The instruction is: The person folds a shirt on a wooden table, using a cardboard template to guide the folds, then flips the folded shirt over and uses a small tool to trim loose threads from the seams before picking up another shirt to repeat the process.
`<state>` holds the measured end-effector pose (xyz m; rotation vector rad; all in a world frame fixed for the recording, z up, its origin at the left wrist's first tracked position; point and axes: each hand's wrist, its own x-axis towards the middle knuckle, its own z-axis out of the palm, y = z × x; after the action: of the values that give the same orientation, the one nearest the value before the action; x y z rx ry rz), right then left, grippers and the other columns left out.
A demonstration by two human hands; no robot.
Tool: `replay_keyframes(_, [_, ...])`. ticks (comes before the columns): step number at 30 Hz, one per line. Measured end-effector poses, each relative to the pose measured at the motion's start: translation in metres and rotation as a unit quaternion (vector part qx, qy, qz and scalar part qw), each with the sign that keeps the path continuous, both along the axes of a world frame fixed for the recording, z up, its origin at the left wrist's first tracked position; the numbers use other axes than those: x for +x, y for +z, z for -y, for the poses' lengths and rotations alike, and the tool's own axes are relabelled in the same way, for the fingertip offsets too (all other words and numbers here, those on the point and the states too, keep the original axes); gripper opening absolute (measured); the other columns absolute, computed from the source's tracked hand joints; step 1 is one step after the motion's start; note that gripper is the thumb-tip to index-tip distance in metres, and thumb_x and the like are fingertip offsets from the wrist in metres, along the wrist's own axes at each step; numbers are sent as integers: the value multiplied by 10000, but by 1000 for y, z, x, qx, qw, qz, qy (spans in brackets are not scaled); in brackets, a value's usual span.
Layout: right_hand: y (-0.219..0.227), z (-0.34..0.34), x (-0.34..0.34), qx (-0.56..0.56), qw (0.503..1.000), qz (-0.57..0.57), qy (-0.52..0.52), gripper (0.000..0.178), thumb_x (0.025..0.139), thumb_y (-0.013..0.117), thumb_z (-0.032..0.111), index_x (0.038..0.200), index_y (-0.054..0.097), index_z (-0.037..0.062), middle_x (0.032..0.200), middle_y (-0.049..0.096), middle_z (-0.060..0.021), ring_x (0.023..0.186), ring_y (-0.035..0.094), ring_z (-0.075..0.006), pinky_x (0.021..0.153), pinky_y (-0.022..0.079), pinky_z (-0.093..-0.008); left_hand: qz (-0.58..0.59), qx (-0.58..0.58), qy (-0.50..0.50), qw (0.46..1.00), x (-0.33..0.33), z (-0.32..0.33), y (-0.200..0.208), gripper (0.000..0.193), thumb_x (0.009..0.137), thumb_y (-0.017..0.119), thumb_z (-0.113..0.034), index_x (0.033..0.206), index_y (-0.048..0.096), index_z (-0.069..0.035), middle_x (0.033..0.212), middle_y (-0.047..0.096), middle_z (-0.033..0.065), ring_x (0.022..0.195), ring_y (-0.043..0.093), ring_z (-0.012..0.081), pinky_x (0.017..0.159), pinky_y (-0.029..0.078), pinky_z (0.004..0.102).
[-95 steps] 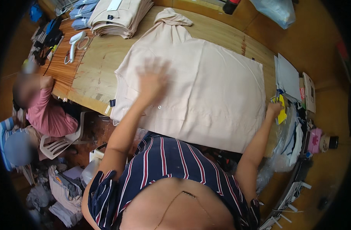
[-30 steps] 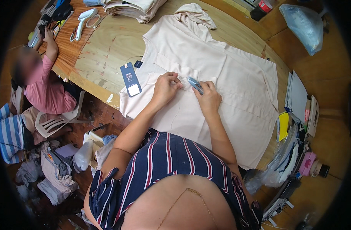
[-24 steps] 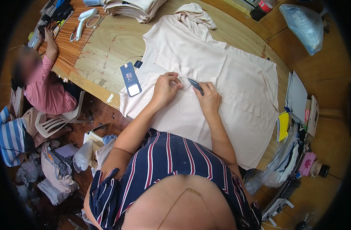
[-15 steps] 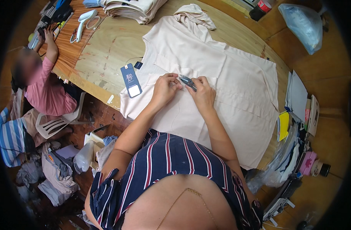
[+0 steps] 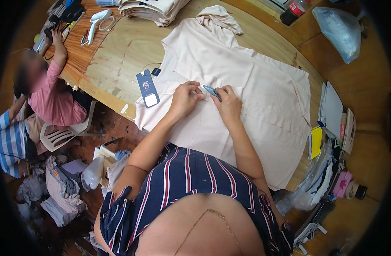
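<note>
A cream shirt point(image 5: 268, 100) lies spread over the table in front of me. My left hand point(image 5: 186, 100) rests on its middle, with the fingers closed on a bit of the cloth by a folded band. My right hand point(image 5: 228, 105) is just to the right, its fingers wrapped round small blue-grey thread snips point(image 5: 213, 92). The tips of the snips point toward my left fingertips. A dark blue hang tag point(image 5: 147, 87) lies on the shirt left of my hands, beside a small dark neck label point(image 5: 155, 72).
Folded garments point(image 5: 155, 10) are stacked at the table's far edge. A white handheld tool point(image 5: 95, 23) lies at the far left. Beyond the left edge a person in pink point(image 5: 54, 100) sits on a white chair point(image 5: 61, 135). Bagged things and papers point(image 5: 328, 111) line the right side.
The snips have turned in my right hand and now show their lighter blue side. My left hand stays nearly in place. At the far left, the person in stripes has moved an arm.
</note>
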<state>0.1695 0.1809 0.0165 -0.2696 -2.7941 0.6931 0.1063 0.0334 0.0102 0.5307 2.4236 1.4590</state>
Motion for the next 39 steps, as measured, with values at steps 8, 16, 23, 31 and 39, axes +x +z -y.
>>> replay_keyframes(8, [9,-35,21,-153,982,-37,-103,228,705,647,158,897,558,73,797,582,-68,691,580,-211,606,443,-304,71,-403,-357,840,42,137,80,190,661,630,-165,796,615,-32,740,590,178,730,575,312,648,448,366])
replay_keyframes(16, [24,-26,24,-85,994,57,34,256,680,683,201,871,606,50,764,614,-80,640,589,-175,599,452,-266,-187,-54,-20,981,2,59,32,87,711,568,-47,782,595,-6,784,521,128,704,524,288,639,427,348])
replay_keyframes(23, [33,-7,-4,-218,976,27,-14,286,711,657,249,900,604,40,739,618,-104,644,588,-194,598,446,-278,-243,-49,-90,965,-38,10,-5,144,692,596,-6,833,615,-27,815,548,106,713,558,238,647,453,311])
replay_keyframes(31, [10,2,-22,-97,994,-13,52,250,686,667,240,856,604,68,782,591,-63,685,579,-239,590,448,-329,-131,2,-67,989,-47,12,1,38,745,539,7,776,548,28,710,561,133,631,536,244,605,425,293])
replay_keyframes(39, [2,5,-23,-21,996,-28,76,254,671,670,242,865,606,91,833,554,-27,644,571,-209,555,451,-324,-51,24,-59,997,-50,15,-1,46,790,493,11,783,520,48,703,577,128,631,537,171,615,428,267])
